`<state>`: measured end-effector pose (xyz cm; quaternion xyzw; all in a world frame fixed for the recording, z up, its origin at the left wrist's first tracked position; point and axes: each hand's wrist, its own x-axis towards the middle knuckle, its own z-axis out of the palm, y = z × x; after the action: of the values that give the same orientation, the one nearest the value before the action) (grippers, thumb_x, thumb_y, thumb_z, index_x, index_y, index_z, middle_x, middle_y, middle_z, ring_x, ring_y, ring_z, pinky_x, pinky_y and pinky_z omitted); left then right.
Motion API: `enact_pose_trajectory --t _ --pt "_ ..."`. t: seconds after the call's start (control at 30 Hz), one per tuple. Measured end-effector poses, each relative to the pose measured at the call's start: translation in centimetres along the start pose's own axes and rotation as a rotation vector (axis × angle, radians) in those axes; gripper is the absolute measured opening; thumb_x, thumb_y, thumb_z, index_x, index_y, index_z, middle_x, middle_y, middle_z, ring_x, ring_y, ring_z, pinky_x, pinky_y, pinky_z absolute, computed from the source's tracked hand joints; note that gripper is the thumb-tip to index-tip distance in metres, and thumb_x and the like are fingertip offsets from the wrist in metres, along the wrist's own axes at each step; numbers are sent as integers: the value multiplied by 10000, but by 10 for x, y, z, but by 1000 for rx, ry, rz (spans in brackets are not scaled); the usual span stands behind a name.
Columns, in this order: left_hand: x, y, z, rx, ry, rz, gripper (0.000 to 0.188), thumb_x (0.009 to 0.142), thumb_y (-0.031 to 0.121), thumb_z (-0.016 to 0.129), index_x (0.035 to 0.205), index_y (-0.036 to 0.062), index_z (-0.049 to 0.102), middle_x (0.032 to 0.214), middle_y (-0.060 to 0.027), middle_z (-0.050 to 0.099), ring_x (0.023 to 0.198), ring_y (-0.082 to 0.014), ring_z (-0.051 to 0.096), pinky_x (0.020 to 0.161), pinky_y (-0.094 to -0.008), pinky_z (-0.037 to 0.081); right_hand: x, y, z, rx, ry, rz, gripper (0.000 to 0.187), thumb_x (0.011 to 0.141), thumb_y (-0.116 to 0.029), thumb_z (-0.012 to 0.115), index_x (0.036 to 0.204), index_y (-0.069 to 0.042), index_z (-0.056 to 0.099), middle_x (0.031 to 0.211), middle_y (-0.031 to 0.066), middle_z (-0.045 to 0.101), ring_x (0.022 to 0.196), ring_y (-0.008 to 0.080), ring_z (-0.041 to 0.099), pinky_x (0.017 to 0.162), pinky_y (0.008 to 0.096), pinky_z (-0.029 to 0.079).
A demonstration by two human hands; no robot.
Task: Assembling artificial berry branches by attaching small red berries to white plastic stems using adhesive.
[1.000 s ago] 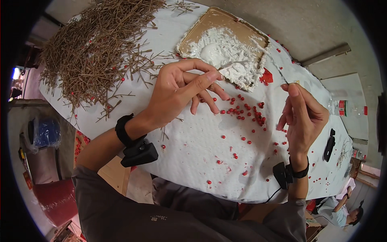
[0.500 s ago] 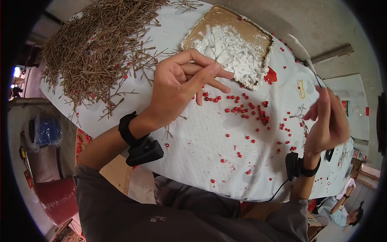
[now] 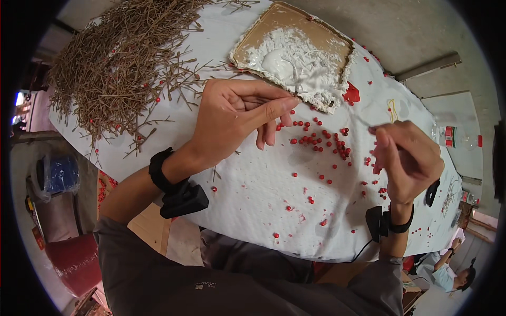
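Note:
Thumb and forefinger of my left hand are pinched together near the tray's front corner, on what looks like a thin twig; only a dark tip shows. My right hand is closed to the right of the berries. Its fingers grip a thin stick, now a faint pale streak pointing left. Ahead lies a gold tray smeared with thick white paste, its rim crusted white. Loose red berries are scattered on the white cloth between my hands.
A large heap of brown twigs covers the table's far left. A red scrap and a yellow rubber band lie right of the tray. Plastic bottles are at the right; a person sits at lower right.
My right hand has come left and slightly down, and the white-tipped stick has swung from pointing up to pointing left. The left hand's pinching fingertips have shifted slightly right and down.

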<state>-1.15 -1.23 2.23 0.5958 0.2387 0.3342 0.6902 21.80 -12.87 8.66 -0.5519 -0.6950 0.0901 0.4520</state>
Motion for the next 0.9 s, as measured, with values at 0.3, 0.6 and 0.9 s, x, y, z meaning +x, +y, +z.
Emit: enact_pose_trajectory --t 0.3,0.6,0.9 --pt "2 1 -3 -127 31 -76 173 915 78 636 993 -72 673 781 -166 687 508 -138 625 422 -233 497 1 -4 -16 545 238 422 96 835 48 611 848 91 696 715 135 671 421 76 510 404 204 355" --pt "0 0 -2 -45 114 -33 134 907 62 638 945 -62 671 775 -164 692 539 -158 651 434 -238 507 -7 2 23 -48 41 -39 81 830 66 644 880 82 706 642 89 629 454 68 513 425 206 351" --pt "0 0 0 -43 107 -8 123 892 56 659 926 -61 673 775 -162 694 583 -170 676 457 -236 514 -13 1 29 5 86 190 96 861 38 647 924 81 706 647 86 631 463 71 519 432 199 350"
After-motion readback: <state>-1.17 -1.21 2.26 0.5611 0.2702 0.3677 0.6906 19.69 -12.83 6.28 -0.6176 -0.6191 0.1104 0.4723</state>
